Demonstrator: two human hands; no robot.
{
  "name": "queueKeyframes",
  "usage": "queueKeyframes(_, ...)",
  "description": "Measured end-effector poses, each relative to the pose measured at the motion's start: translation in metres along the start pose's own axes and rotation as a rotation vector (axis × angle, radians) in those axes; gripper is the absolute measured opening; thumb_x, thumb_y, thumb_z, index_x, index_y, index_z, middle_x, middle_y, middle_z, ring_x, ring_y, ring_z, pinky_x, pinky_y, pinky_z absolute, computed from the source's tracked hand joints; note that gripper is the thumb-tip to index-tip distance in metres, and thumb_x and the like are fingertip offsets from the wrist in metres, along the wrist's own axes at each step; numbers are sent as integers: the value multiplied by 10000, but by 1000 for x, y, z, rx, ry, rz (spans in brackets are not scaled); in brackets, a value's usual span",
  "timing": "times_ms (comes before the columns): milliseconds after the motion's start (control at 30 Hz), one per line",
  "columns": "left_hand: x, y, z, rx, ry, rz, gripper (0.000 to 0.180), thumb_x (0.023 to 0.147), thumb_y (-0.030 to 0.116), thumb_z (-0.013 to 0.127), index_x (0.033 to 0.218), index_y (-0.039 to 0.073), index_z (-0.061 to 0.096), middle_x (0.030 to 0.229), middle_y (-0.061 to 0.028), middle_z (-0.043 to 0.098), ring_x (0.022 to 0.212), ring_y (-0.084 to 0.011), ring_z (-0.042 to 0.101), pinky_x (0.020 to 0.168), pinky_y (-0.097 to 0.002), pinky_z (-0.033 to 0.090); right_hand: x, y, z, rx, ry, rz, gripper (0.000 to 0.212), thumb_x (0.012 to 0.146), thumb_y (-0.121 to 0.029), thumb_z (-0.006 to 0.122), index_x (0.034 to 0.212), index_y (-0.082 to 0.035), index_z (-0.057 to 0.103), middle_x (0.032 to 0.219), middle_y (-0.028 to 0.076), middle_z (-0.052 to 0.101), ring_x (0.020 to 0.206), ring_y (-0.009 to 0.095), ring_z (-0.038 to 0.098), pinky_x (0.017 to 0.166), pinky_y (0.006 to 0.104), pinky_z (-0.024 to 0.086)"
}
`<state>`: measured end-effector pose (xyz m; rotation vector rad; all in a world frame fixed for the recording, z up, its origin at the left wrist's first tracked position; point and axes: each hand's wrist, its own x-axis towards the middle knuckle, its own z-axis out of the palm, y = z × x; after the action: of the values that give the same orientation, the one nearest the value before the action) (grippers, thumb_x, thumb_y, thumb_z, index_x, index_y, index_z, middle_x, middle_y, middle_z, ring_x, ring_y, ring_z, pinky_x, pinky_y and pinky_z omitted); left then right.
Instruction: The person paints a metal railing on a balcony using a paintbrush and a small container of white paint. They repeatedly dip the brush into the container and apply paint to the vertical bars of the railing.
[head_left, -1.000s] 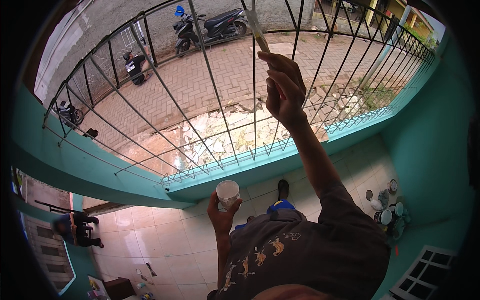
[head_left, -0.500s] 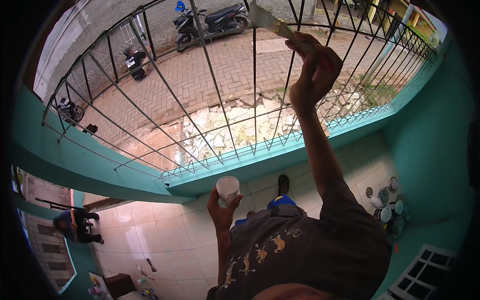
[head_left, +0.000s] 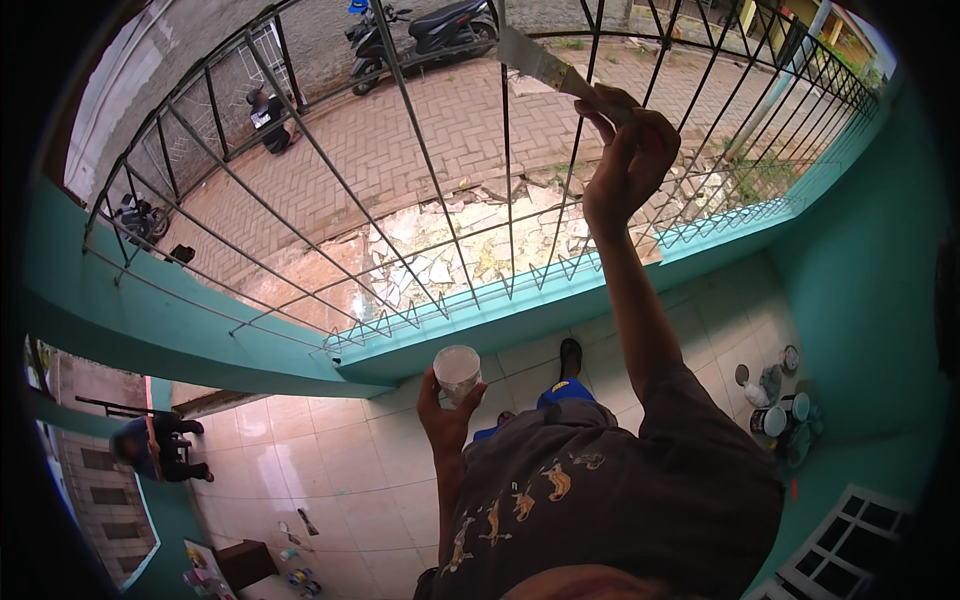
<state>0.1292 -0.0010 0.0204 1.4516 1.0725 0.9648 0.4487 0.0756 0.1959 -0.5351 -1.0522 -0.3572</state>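
1. Seated person (head_left: 158,447), far left, at the tiled floor (head_left: 335,465).
2. Left hand (head_left: 446,420): fingers curled round a white cup (head_left: 458,370), its open mouth facing the camera.
3. Scraper (head_left: 530,62): flat blade directed up and left, before the dark metal grille (head_left: 507,150); contact with the bars cannot be told.
4. Right hand (head_left: 632,165): fingers pinched narrowly on the scraper's handle.
5. Buckets (head_left: 768,422), beside the teal wall (head_left: 860,330).

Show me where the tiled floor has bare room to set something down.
Bare: the pale tiles between the seated person and the left hand holding a cup, bordered below by small tools. Crowded: the right side by the teal wall, where buckets and smaller items cluster.
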Motion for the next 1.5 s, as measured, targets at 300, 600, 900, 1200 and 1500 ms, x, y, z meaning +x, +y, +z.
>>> queueKeyframes(300, -1, -6, 2, 3, 52, 59, 586, 691, 184, 876, 1183, 41, 592, 1059, -103, 673, 1021, -219, 636, 898, -369, 487, -9, 3, 6, -268, -350, -343, 296, 900, 38, 581, 1147, -61, 452, 1211, 226, 618, 1052, 353, 641, 848, 373, 582)
queueKeyframes(600, -4, -9, -1, 1, 65, 46, 585, 691, 182, 876, 1181, 39, 591, 1067, -104, 671, 1034, -221, 632, 910, -373, 482, -26, -9, 3, -395, -384, -440, 357, 858, 43, 622, 1150, -61, 445, 1176, 219, 634, 1002, 361, 651, 720, 383, 586)
queueKeyframes(900, -3, -8, -2, 1, 52, 58, 581, 693, 178, 877, 1179, 40, 591, 1069, -100, 670, 1035, -222, 628, 915, -375, 478, -7, -16, 27, -450, -380, -460, 351, 814, 55, 662, 1114, -46, 509, 1160, 184, 645, 977, 350, 653, 707, 377, 581)
queueKeyframes(1200, -7, -9, -8, -22, 31, -49, 662, 696, 138, 863, 1257, 0, 539, 1178, -135, 625, 1142, -252, 586, 1026, -398, 425, -41, -22, -3, -210, -403, -170, 264, 951, 28, 467, 1194, -30, 384, 1169, 288, 602, 1053, 360, 641, 829, 433, 573)
queueKeyframes(1500, -3, -7, -5, 11, 59, 45, 611, 688, 164, 882, 1203, 33, 581, 1090, -112, 665, 1050, -231, 625, 934, -378, 473, -20, -3, -8, -169, -175, -35, 206, 1026, -96, 424, 1206, -28, 352, 1124, 298, 608, 932, 371, 681, 832, 448, 581)
